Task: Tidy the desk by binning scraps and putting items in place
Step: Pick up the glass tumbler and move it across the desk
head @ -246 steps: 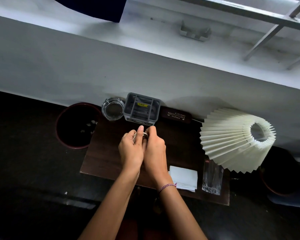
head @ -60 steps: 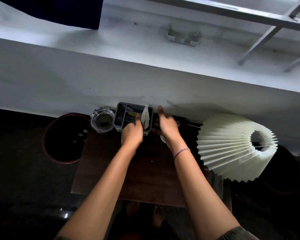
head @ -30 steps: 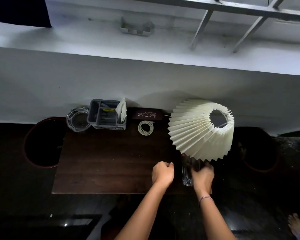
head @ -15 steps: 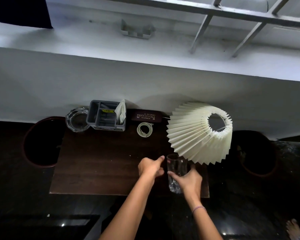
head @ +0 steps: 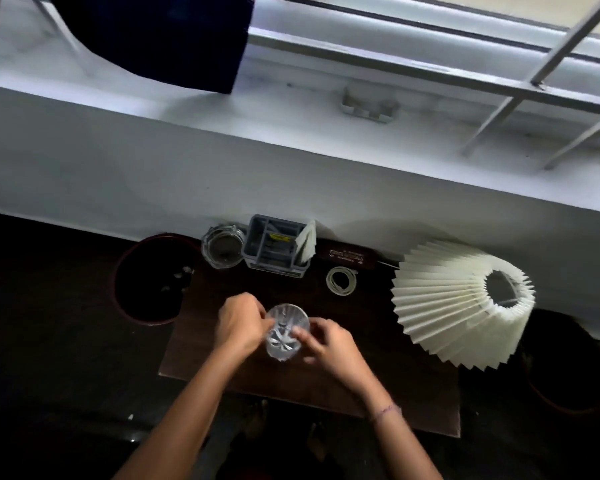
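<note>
A clear cut-glass tumbler (head: 286, 332) stands upright near the middle of the dark wooden desk (head: 395, 386). My left hand (head: 238, 327) grips its left side and my right hand (head: 329, 344) holds its right side; both are blurred. At the back of the desk a grey divided organiser (head: 274, 247) holds folded white paper (head: 306, 242). To the right of the organiser lie a coiled white cable (head: 341, 281) and a dark glasses case (head: 347, 256).
A glass ashtray (head: 222, 245) sits left of the organiser. A round dark bin (head: 146, 282) with a few scraps stands off the desk's left edge. A pleated cream lampshade (head: 461, 303) overhangs the desk's right side. A white wall and ledge run behind.
The tumbler has moved from the desk's right front, under the lampshade, leftward to the middle. My left hand has closed on it beside my right hand.
</note>
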### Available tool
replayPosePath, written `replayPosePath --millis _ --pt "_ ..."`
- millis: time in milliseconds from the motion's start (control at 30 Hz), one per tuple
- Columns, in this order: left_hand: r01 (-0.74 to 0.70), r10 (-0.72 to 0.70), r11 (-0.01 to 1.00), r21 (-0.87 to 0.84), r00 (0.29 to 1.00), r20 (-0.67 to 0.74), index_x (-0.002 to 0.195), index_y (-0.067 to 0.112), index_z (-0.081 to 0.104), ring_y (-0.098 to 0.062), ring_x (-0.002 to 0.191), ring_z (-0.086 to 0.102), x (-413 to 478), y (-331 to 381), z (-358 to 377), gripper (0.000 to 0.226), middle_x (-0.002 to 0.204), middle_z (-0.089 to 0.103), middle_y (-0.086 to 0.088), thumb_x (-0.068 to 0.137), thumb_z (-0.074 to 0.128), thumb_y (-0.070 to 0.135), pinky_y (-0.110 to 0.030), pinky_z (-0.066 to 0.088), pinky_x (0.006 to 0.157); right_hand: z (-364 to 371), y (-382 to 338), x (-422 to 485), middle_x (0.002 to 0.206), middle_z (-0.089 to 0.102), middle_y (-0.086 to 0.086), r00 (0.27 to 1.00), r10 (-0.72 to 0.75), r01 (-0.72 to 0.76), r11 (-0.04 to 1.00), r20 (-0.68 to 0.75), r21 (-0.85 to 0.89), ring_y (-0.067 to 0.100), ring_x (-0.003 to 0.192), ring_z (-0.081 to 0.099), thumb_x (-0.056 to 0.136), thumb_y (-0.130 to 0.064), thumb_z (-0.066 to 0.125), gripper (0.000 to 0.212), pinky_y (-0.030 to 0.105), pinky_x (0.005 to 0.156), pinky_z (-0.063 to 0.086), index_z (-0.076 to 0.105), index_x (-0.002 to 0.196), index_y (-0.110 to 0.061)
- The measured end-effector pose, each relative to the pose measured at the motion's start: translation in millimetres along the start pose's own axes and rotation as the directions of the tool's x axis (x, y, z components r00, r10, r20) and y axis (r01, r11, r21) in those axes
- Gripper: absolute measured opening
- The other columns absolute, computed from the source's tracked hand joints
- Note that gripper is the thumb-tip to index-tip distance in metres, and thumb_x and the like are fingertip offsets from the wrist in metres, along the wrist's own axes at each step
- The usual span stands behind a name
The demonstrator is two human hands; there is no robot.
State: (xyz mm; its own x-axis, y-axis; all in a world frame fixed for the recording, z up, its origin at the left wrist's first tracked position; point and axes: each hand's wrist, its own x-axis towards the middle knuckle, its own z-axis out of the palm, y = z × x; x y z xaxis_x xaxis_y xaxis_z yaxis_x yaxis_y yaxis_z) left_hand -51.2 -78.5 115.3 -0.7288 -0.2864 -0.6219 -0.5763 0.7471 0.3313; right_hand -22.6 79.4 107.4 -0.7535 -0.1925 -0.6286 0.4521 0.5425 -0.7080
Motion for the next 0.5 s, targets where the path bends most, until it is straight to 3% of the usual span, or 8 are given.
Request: replayPosePath --millis 67,200,267,300,400,500 --pt "-0.029 0.033 0.998 0.063 0.997 -0.063 0.090 0.014 0.076 -0.028 0.089 0.071 10 -13 -27 0.021 0.090 0.075 -0.014 0.077 0.069 0.028 -0.033 0.057 0.076 1 -31 16 0.094 0.068 0.009 0.993 0.000 -0.003 1.000 0.115 0.026 0.007 0.073 0.067 0.087 -0.034 0.060 0.038 0.026 0.070 0.060 0.065 0.113 -0.006" --pt "-0.079 0.083 0.996 0.028 0.984 -0.158 0.086 0.010 0.076 -0.032 0.080 0.072 33 -30 -76 0.021 0.079 0.075 -0.018 0.079 0.067 0.028 -0.037 0.058 0.075 15 -99 52 0.071 0.069 0.006 0.984 -0.179 0.163 0.932 -0.020 -0.324 0.008 0.061 0.063 0.085 -0.022 0.063 0.018 0.023 0.058 0.044 0.072 0.088 -0.007" --pt "-0.060 0.032 0.988 -0.141 0.981 -0.193 0.086 0.009 0.076 -0.032 0.076 0.073 50 -35 -95 0.021 0.078 0.075 -0.020 0.078 0.070 0.028 -0.040 0.059 0.074 23 -127 68 0.051 0.055 0.001 0.976 -0.202 0.159 0.922 -0.088 -0.353 0.004 0.044 0.048 0.082 -0.017 0.061 0.022 0.016 0.047 0.033 0.061 0.061 -0.008" --pt "-0.044 -0.008 0.969 -0.245 0.978 -0.209 0.085 0.010 0.076 -0.032 0.073 0.073 58 -36 -102 0.021 0.077 0.074 -0.020 0.076 0.073 0.029 -0.042 0.059 0.074 25 -138 76 0.051 0.054 0.003 0.973 -0.191 0.137 0.931 -0.131 -0.339 0.008 0.044 0.050 0.081 -0.016 0.061 0.025 0.017 0.045 0.034 0.057 0.058 -0.007" --pt "0.016 -0.118 0.892 -0.453 0.973 -0.199 0.081 0.013 0.074 -0.031 0.069 0.073 90 -36 -116 0.023 0.072 0.073 -0.018 0.070 0.078 0.033 -0.047 0.060 0.072 29 -165 100 0.075 0.069 0.018 0.965 -0.154 0.100 0.964 -0.213 -0.246 0.029 0.070 0.066 0.081 -0.014 0.060 0.020 0.029 0.060 0.050 0.067 0.074 0.004" --pt "0.070 -0.169 0.828 -0.556 0.977 -0.129 0.079 0.005 0.069 -0.031 0.074 0.073 116 -29 -119 0.018 0.077 0.072 -0.018 0.074 0.076 0.021 -0.049 0.059 0.076 32 -176 121 0.080 0.071 0.024 0.964 -0.128 0.077 0.973 -0.234 -0.217 0.035 0.078 0.069 0.080 -0.005 0.056 0.018 0.039 0.072 0.058 0.069 0.079 0.007"
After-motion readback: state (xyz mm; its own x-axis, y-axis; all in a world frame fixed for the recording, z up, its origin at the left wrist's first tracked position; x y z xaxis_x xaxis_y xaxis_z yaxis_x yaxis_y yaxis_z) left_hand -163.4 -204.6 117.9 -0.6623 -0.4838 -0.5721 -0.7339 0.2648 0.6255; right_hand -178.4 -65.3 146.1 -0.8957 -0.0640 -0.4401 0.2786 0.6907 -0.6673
